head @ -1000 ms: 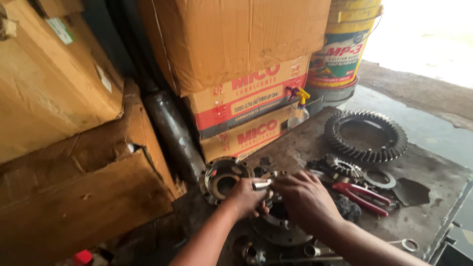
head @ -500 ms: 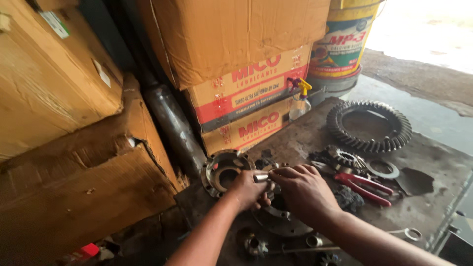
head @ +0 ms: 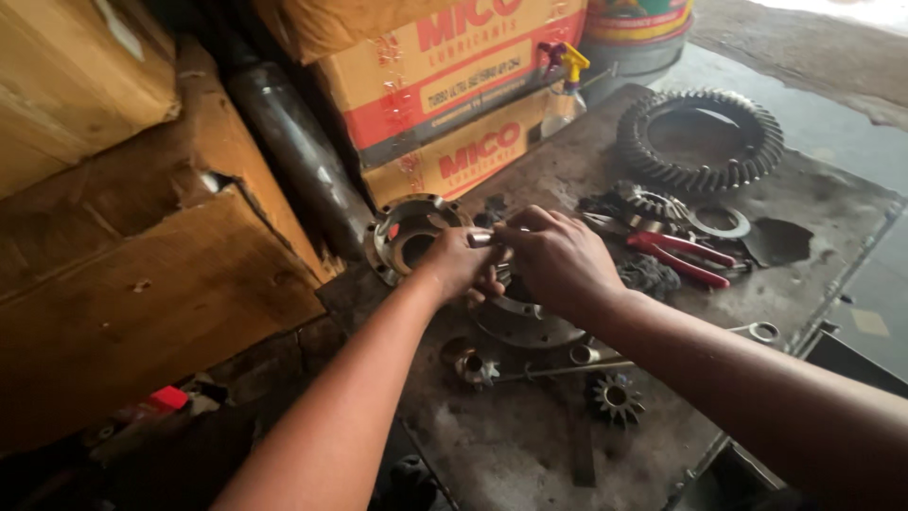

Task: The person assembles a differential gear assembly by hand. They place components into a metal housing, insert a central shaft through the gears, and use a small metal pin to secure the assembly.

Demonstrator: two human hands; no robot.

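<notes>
Ring gear lies at far right of bench. Round housing sits under both hands (flange just beside). Left hand and right hand both pinch a small metal pin above the housing. Small bevel gear near.

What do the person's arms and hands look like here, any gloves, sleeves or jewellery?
Both are bare. The left hand and right hand wear no gloves, and no rings, watch or wristband show. Both forearms are uncovered as far as the frame edge, so no sleeve is in view. The fingers look smudged with dark grease; finer marks are too blurred to tell.
</notes>
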